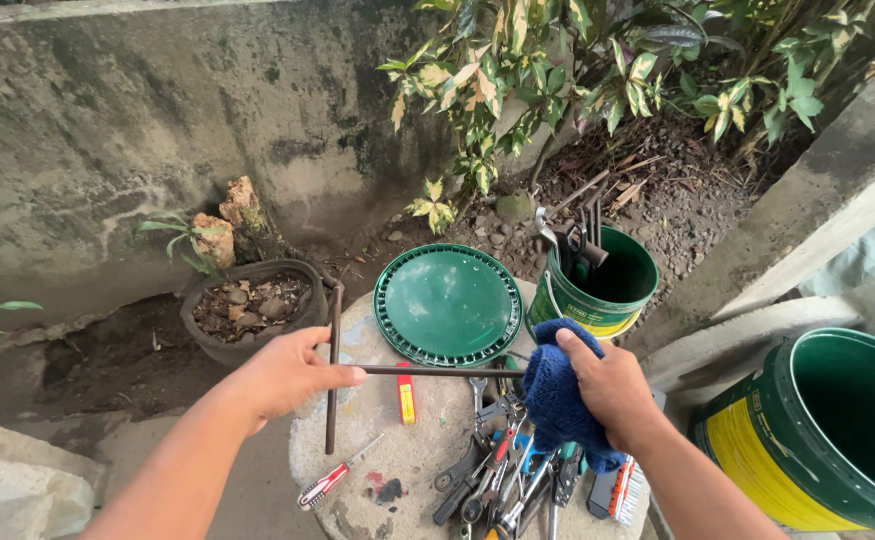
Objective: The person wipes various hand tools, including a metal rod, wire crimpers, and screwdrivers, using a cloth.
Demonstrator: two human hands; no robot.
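Tool pile (502, 475) crowds slab (397, 460) right; left bare.

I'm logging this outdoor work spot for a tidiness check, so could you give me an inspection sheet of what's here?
Surface: round concrete slab, stained, with paint spots.
Job's things: T-shaped metal bar held level over the slab; blue cloth wrapped around its shaft end.
Clutter: green lid, red-handled screwdriver, pile of pliers and wrenches, brush.
Hands: left hand grips the bar near its crosspiece; right hand presses the cloth.
Cables: nothing seen.
Surroundings: green bucket of tools, larger green bucket, potted stump, mossy wall, leafy shrub.
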